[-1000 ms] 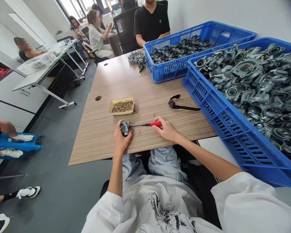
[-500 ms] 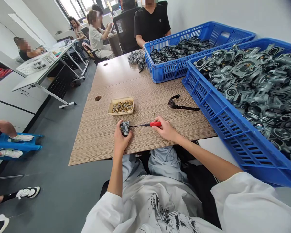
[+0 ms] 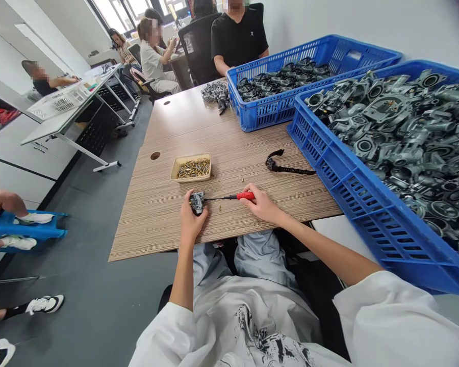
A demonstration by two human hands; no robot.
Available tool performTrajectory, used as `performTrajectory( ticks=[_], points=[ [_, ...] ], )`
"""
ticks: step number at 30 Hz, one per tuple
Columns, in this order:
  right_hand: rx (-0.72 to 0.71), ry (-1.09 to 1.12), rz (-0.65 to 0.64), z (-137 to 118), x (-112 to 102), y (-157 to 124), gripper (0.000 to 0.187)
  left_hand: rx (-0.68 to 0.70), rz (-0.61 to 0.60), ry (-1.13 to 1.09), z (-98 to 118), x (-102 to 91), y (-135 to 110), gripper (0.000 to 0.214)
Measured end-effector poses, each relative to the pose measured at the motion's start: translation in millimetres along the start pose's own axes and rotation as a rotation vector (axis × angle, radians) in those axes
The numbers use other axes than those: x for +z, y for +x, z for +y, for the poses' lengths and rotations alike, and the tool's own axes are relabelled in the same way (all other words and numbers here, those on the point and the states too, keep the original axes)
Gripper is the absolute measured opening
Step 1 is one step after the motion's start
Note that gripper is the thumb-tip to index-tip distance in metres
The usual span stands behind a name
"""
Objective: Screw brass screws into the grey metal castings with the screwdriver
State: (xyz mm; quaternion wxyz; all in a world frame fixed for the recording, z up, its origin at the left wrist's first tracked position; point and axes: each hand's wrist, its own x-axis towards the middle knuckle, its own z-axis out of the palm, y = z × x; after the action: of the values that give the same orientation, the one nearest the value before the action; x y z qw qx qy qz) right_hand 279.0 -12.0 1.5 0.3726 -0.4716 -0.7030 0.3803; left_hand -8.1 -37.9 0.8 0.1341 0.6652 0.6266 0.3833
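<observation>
A small grey metal carburetor body [image 3: 197, 202] is gripped between the thumb and fingers of my left hand [image 3: 192, 218], low over the table near its front edge. My right hand [image 3: 263, 205] is closed around the red handle of a screwdriver [image 3: 245, 195]. Its dark shaft points left, and the tip meets the right side of the metal part; the exact contact is too small to make out. One brass screw [image 3: 220, 207] lies just below the shaft, another small screw [image 3: 243, 179] above it. Beyond my left hand sits a cream tray [image 3: 192, 178] full of brass and grey screws.
A black wristwatch [image 3: 273, 165] lies on the wood-grain table [image 3: 168, 219]. Two blue crates hold metal parts: the near crate [image 3: 352, 188] at right, the far crate [image 3: 260, 120] behind it. More parts [image 3: 215, 92] lie beside that one. A person in black [image 3: 239, 38] sits across.
My hands, the metal part and the screwdriver stay in nearly the same place. At the far left table, a person's arm has stretched further right.
</observation>
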Motion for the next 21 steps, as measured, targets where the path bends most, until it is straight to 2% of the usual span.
performTrajectory(
  ticks=[21],
  points=[
    [-0.002, 0.008, 0.002, 1.1, 0.8, -0.1, 0.024, -0.005, 0.008, 0.003, -0.1, 0.7, 0.2, 0.071]
  ],
)
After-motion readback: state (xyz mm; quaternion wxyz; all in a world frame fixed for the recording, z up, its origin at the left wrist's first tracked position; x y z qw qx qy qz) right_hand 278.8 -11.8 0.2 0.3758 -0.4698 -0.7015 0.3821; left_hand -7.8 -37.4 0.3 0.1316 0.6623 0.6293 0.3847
